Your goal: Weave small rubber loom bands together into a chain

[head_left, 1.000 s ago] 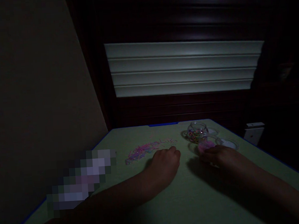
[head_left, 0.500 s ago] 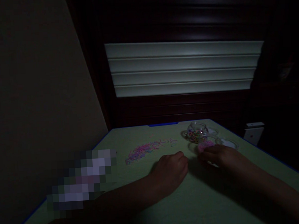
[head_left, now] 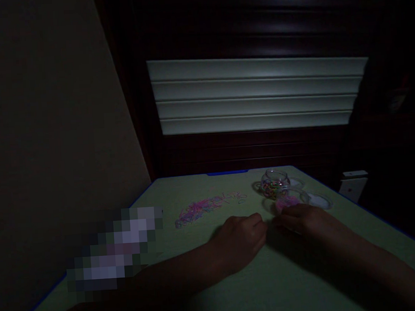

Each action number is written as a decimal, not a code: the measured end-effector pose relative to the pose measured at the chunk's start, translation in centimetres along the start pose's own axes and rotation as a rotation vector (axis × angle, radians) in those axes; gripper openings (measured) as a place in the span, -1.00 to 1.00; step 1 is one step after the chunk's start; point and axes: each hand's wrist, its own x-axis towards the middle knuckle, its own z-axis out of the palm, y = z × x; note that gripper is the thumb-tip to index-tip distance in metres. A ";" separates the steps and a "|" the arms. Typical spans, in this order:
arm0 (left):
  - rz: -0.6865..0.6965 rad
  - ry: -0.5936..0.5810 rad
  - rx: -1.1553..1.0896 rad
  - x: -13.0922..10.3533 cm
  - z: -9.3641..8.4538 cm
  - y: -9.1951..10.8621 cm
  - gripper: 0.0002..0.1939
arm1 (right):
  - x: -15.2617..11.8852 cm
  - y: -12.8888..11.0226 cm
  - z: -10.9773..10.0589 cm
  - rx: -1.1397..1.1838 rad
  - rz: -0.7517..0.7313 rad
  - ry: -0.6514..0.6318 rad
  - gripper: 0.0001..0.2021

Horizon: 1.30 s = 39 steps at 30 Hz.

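Note:
My left hand is closed above the table, fingers curled and pressed together; whatever it may hold is hidden. My right hand is just to its right, also with fingers drawn together, in front of a clear round jar that holds pink bands. Its fingertips are dark, so I cannot make out what is in them. Beyond my left hand, a loose pile of thin coloured rubber bands lies spread on the table. A second clear jar, farther back, contains multicoloured bands.
The light green table has a blue edge. Clear round lids lie right of the jars. A blurred pale object is at the left edge. A wall stands on the left, and dark panelling with pale slats rises behind.
My left hand has moved slightly right, nearer my right hand. My right hand has shifted a little, with its fingertips now closer to the left hand. The jars and pile look the same.

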 end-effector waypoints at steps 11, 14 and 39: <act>-0.002 0.024 -0.007 0.1 0.2 0.0 -0.82 | 0.0 0.1 0.5 0.004 -0.031 0.021 -0.86; -0.007 0.026 -0.013 0.1 0.2 0.1 -0.83 | 0.0 0.1 0.5 0.008 -0.033 0.026 -0.87; 0.003 0.015 -0.025 -0.2 0.8 -0.2 -0.80 | -0.3 0.7 -0.5 -0.206 -0.004 0.382 -0.79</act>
